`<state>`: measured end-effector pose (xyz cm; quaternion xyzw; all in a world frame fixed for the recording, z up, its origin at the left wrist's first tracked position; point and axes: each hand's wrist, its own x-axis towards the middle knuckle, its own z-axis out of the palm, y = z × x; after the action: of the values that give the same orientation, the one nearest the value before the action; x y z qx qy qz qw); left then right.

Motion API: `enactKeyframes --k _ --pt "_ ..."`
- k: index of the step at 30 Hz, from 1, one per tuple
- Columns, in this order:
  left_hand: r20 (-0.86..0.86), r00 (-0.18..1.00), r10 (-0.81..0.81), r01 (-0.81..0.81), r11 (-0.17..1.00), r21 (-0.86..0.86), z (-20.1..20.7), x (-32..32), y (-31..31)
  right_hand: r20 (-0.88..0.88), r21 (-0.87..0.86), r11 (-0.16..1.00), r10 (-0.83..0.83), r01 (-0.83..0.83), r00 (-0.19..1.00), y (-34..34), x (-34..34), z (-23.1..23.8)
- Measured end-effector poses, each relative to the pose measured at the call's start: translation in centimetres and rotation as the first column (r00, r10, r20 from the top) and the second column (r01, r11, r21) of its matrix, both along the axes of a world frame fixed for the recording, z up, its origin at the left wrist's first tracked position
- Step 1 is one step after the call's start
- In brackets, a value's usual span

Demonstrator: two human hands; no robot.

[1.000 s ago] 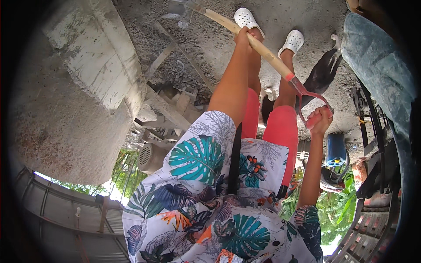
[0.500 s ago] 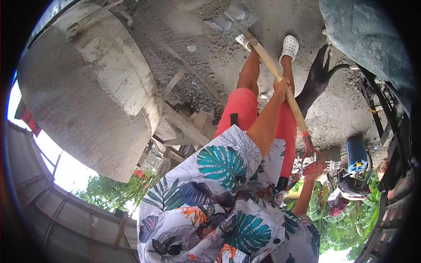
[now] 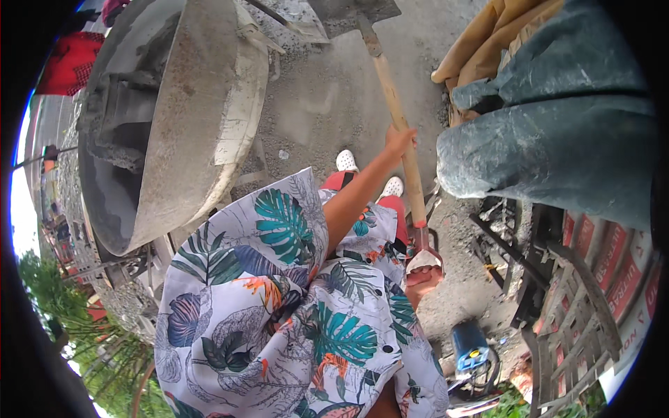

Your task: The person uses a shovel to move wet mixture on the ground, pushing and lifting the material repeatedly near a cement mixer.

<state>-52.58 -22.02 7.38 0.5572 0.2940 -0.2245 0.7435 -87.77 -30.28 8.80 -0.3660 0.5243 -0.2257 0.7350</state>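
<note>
A long-handled shovel [image 3: 394,97] reaches away from me, its wooden shaft running from near my waist to the top of the view. Its grey metal blade [image 3: 340,12] lies over the dusty ground and is partly cut off by the upper edge. My left hand [image 3: 401,142] is closed around the middle of the shaft, with that arm stretched forward. Close to my right side, my right hand [image 3: 424,277] grips the red D-shaped handle [image 3: 421,240] at the shaft's near end.
A large, cement-crusted mixer drum [image 3: 188,118] stands at left, its hollow inside showing. Dusty dark-green sacks [image 3: 543,146] and brown sacks [image 3: 481,35] are piled at right. A slatted rack [image 3: 582,320] and a blue machine [image 3: 470,346] are nearer. My white clogs [image 3: 346,161] stand on gritty ground.
The view has shifted, bringing the drum's inside, the sacks and the shovel blade into clearer sight. The dark animal near my feet is out of view. Both hands still hold the shovel.
</note>
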Motion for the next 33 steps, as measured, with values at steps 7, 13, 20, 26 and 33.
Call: enactKeyframes --k 7,13,20,26,33 --pt "0.35 0.935 0.053 0.091 0.92 -0.382 22.4 7.3 6.4 0.273 -0.4 0.916 0.15 -0.029 0.95 0.6 12.2 12.2" --pt "0.248 0.88 0.405 -0.134 0.714 -0.687 25.5 6.1 12.5 0.364 -0.688 0.72 0.45 -0.09 0.816 -1.9 15.4 16.5" --pt "0.244 0.869 0.431 -0.027 0.534 -0.845 24.4 5.8 13.6 0.302 -0.677 0.727 0.412 -0.11 0.86 -2.6 16.6 16.6" --pt "0.128 0.949 0.289 0.008 0.383 -0.924 20.5 7.1 13.8 0.166 -0.414 0.884 0.308 -0.218 0.937 -0.9 15.4 15.2" --pt "-0.133 0.953 0.274 -0.278 0.606 -0.745 7.1 8.7 12.7 -0.144 0.126 0.98 0.171 -0.153 0.975 2.3 11.6 12.6"
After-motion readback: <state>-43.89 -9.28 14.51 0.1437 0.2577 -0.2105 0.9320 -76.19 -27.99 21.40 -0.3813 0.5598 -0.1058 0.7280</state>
